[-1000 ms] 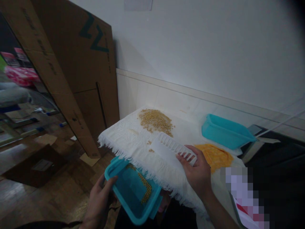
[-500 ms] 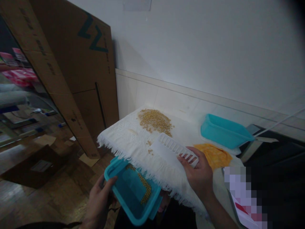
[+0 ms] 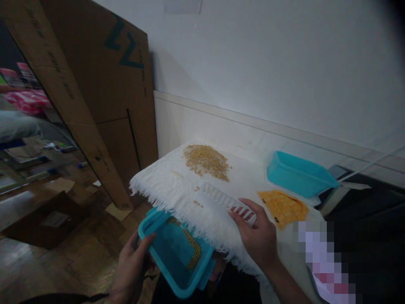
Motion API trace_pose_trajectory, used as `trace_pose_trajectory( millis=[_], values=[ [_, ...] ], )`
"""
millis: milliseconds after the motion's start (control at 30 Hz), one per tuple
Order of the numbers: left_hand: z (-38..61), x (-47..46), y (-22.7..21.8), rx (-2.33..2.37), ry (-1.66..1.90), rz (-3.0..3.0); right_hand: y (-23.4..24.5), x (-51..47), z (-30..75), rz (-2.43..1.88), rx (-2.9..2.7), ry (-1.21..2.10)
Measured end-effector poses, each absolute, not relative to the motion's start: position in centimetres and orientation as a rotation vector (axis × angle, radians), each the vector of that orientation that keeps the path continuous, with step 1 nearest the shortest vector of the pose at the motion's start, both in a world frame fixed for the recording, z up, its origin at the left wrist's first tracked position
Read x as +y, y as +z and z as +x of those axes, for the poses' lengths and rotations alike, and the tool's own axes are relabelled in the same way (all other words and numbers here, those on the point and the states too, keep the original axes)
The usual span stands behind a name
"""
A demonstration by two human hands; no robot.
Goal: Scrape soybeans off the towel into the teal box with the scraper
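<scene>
My left hand grips the rim of a blue plastic bin tilted below the table's front edge, with a band of yellow soybeans inside. In my right hand is a white slotted plastic rack, its long side low over the white fringed cloth. A few loose beans lie by the rack's left end. Farther back on the cloth spreads a heap of soybeans.
A second blue bin stands at the back right, with a yellow cloth before it. A tall cardboard box rises left of the table, against the wall. Flattened cardboard lies on the floor.
My right hand has drawn the white rack slightly left and towards me, shifting a few loose beans towards the front edge. My left hand and its bin stay put.
</scene>
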State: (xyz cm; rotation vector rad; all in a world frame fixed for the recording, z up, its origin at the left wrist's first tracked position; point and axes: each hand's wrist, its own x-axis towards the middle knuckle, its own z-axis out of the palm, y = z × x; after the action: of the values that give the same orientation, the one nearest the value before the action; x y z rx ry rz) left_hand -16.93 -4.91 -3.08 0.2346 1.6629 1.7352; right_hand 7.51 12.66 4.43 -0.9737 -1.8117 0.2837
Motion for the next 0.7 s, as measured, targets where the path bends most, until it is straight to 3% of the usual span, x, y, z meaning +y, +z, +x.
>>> trace_pose_trajectory(
  millis=[367, 700],
  values=[
    [-16.9, -4.7, -2.3, 1.696, 1.732, 0.204, 5.7, 9.0, 6.1, -0.546, -1.996, -0.122],
    [-17.0, -4.8, -3.1, 1.698, 1.744, 0.247, 4.7, 12.9, 6.4, -0.805, -1.886, -0.158]
  ],
)
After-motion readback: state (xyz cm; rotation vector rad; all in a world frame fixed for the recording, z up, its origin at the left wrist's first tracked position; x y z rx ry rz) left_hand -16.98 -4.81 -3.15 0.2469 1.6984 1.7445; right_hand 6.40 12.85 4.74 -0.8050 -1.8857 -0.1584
